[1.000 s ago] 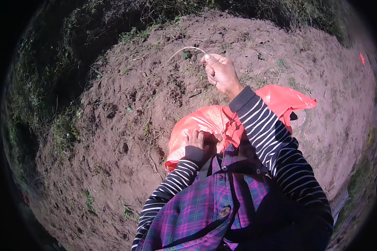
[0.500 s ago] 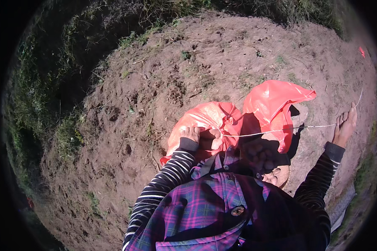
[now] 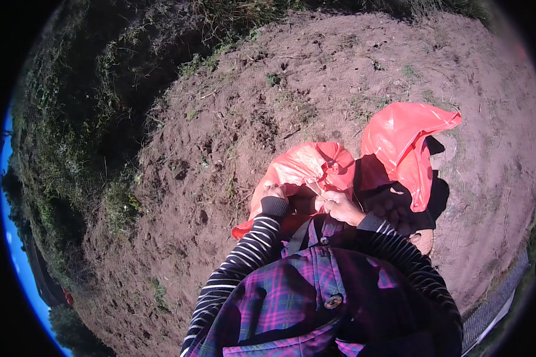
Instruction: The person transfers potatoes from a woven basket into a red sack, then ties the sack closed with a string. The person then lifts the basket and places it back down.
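Note:
A red woven plastic sack (image 3: 292, 165) lies in front of me, gathered at its top, with brown tubers like potatoes (image 3: 304, 203) showing at its opening. My left hand (image 3: 275, 194) is closed on the sack's left side at that opening. My right hand (image 3: 339, 206) pinches a pale cord (image 3: 317, 189) at the gathered part, close beside my left hand. Just to the right, a second red sack (image 3: 399, 143) flops over a woven basket (image 3: 423, 241) holding more tubers (image 3: 393, 214), mostly in shadow.
Dry, trodden soil (image 3: 208, 137) with small weeds surrounds the sacks. A dark bank of grass and shrubs (image 3: 83, 137) runs along the left and top. A long mesh strip (image 3: 491, 309) lies at the lower right, and small red things (image 3: 68, 297) show at the far lower left.
My right hand first swung far out to the right, drawing the cord taut, then came back down to the sack's gathered part. My left hand stayed on the sack.

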### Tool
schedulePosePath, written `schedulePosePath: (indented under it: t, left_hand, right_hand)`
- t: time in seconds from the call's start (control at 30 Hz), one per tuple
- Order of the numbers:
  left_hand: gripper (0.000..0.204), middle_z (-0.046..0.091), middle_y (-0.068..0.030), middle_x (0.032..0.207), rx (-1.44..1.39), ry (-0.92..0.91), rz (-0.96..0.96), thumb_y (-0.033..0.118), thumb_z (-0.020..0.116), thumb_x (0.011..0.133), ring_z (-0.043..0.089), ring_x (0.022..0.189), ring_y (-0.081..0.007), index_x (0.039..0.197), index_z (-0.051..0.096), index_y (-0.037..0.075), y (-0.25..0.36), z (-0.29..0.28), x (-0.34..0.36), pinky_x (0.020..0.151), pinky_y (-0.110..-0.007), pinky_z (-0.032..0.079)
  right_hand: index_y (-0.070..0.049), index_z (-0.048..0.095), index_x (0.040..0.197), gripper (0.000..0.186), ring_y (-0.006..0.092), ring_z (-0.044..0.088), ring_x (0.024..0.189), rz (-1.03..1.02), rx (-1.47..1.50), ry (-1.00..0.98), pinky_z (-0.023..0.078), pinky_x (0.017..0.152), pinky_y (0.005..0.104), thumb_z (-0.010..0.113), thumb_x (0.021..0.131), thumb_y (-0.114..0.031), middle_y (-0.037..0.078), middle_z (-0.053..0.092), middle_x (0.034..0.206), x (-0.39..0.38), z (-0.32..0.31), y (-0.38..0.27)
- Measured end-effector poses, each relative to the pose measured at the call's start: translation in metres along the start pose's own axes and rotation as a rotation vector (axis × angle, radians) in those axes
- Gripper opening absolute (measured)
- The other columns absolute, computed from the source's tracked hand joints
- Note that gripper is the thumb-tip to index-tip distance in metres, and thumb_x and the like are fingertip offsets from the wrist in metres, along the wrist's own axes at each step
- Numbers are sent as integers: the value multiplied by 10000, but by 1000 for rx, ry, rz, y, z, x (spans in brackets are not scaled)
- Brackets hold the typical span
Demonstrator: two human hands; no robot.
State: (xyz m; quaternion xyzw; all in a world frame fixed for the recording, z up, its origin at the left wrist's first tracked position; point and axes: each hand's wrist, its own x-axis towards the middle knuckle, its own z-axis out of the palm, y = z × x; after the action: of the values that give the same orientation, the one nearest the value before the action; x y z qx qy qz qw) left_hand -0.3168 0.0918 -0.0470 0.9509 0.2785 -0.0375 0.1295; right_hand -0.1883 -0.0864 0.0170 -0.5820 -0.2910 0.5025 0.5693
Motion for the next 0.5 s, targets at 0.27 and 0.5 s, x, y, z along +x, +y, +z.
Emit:
schedulePosePath:
  t: [0.27, 0.5]
  left_hand:
    - [202, 560, -188, 751, -94, 0, -199, 201, 455, 745, 557, 658, -321, 717, 569, 37, 14, -10, -8, 579, -403, 454]
    - [181, 566, -183, 764, 22, -102, -88, 197, 482, 703, 566, 666, -297, 733, 577, 46, 6, -14, -11, 596, -394, 458]
  right_hand:
    - [8, 501, 929, 224, 33, 430, 458, 25, 49, 140, 352, 395, 167, 404, 869, -185, 1, 498, 615, 2, -19, -5]
    - [-15, 440, 829, 91, 28, 427, 500, 106, 113, 87, 350, 434, 158, 395, 827, -94, 27, 508, 685, 12, -11, -8]
